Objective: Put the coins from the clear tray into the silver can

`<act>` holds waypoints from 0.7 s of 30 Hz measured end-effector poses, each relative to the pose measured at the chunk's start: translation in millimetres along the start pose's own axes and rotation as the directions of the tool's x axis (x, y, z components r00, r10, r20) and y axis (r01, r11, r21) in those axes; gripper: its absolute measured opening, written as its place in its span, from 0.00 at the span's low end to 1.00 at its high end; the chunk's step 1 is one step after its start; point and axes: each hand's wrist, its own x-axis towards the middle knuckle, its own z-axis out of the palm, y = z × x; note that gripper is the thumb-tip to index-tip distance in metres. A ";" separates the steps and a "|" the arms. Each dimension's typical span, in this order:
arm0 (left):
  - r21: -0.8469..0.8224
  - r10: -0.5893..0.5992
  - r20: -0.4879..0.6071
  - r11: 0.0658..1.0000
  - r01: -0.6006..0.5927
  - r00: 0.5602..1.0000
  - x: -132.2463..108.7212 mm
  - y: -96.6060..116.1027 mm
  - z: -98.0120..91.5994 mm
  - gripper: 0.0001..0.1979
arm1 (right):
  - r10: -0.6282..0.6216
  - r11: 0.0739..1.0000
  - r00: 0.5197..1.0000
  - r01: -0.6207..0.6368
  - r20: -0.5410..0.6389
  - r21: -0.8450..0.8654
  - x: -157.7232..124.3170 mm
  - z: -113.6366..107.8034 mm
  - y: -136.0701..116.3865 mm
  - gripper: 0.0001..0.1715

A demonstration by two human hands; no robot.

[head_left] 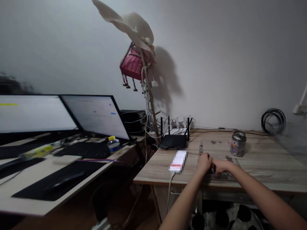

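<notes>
My left hand rests low over the wooden table, its fingers curled closed. Close against it, my right hand bends inward with its fingers pointing down and closed. Whatever the fingers hold, if anything, is hidden. Around the hands lie small coins: a few coins to the right, others in a column just beyond my left hand, and a small group of coins farther back. They seem to lie on a thin clear sheet or tray. A printed metal can stands upright beyond my right hand.
On the wooden table a phone with a cable lies to the left, before a black router. A coiled black cable leans at the back right. Another desk at left holds monitors and a bottle.
</notes>
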 end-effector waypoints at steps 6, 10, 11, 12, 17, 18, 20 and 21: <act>-0.198 -0.062 0.049 0.978 0.070 0.997 -0.3 -1.2 1.1 0.12 | 0.046 0.999 0.987 -0.047 0.151 0.001 -0.7 -4.1 1.6 0.15; -0.506 -0.110 0.091 0.851 0.141 0.990 4.1 -2.9 -0.3 0.09 | 0.088 0.992 0.972 -0.107 0.219 0.074 4.9 -4.8 2.2 0.13; -0.555 -0.120 0.103 0.817 0.157 0.987 5.7 -3.6 -1.2 0.09 | 0.097 0.988 0.968 -0.122 0.232 0.096 6.2 -5.1 2.1 0.12; -0.608 -0.134 0.117 0.774 0.177 0.984 7.3 -4.3 -2.3 0.09 | 0.102 0.984 0.966 -0.133 0.238 0.119 7.3 -5.7 1.9 0.11; -0.822 -0.176 0.221 0.496 0.280 0.959 9.4 -7.1 -2.3 0.16 | 0.106 0.968 0.992 -0.119 0.072 0.223 10.6 -16.0 -2.9 0.08; -0.877 -0.178 0.281 0.351 0.328 0.943 8.8 -7.0 -0.2 0.15 | 0.109 0.964 0.994 -0.110 0.019 0.243 11.4 -19.1 -4.4 0.08; -0.897 -0.130 0.441 -0.057 0.437 0.888 7.7 -5.9 5.7 0.12 | 0.117 0.956 0.991 -0.097 -0.058 0.279 13.6 -24.7 -7.8 0.07; -0.839 -0.084 0.515 -0.254 0.482 0.853 7.2 -5.1 8.7 0.11 | 0.122 0.952 0.989 -0.092 -0.085 0.290 14.7 -26.8 -9.6 0.07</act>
